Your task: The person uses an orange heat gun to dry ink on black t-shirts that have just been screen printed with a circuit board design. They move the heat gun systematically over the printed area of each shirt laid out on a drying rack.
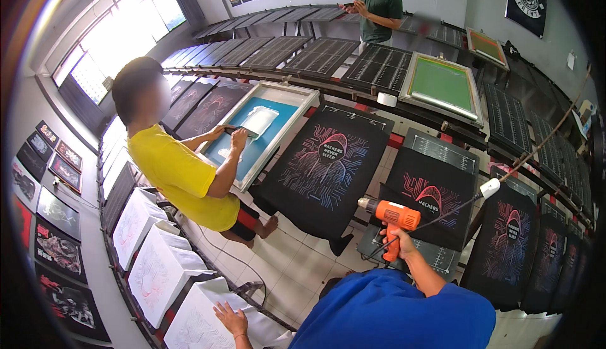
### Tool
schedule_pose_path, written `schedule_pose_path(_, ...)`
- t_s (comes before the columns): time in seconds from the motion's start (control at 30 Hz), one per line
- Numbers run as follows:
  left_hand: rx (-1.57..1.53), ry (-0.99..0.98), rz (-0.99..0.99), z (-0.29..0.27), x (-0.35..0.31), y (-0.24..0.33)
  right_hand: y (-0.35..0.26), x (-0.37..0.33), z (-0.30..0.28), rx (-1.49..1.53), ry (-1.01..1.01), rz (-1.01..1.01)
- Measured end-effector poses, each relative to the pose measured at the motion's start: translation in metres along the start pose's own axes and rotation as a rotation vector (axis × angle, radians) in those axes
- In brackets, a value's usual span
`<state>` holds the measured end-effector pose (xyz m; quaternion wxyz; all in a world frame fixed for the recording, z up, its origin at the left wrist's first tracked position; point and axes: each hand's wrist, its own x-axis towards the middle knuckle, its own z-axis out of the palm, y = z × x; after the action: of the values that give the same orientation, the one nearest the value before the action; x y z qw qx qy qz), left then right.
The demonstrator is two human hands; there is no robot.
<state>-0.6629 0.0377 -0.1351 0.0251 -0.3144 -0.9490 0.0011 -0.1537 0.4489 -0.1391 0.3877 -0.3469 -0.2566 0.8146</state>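
My right hand (401, 245) is wrapped around the grip of an orange heat gun (399, 215). Its metal nozzle points left, toward the lower part of a black printed T-shirt (328, 159) on a board. Just beyond the gun, a second black T-shirt (420, 191) lies partly folded on its board, with a red and white print. The gun's dark cord runs up to a white plug connector (489, 188). Down at the lower left, my left hand (231, 319) has its fingers spread over a white T-shirt (201, 324) with a faint print.
A co-worker in a yellow shirt (167, 166) grips a squeegee in a framed screen (252, 175) at left. Another person in green (382, 14) stands beyond the far boards. A green screen (442, 84) rests behind; more black shirts (505, 241) line the right. Tiled floor (290, 254) shows between rows.
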Motion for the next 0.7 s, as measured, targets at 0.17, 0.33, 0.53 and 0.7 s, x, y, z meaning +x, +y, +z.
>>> schedule_pose_path(0.17,-0.019,0.016,0.054,0.002,-0.006,-0.008,-0.002,0.002,-0.006,0.142,0.024,-0.019)
schedule_pose_path(0.33,-0.014,0.007,0.087,-0.005,-0.012,0.004,0.003,0.008,-0.015,0.175,0.04,-0.065)
schedule_pose_path(0.53,-0.107,0.066,0.06,-0.005,-0.009,0.01,-0.006,0.005,-0.006,0.11,0.082,-0.061)
schedule_pose_path(0.7,0.149,0.052,0.194,0.033,-0.01,-0.035,0.002,0.011,-0.013,0.151,0.032,-0.006)
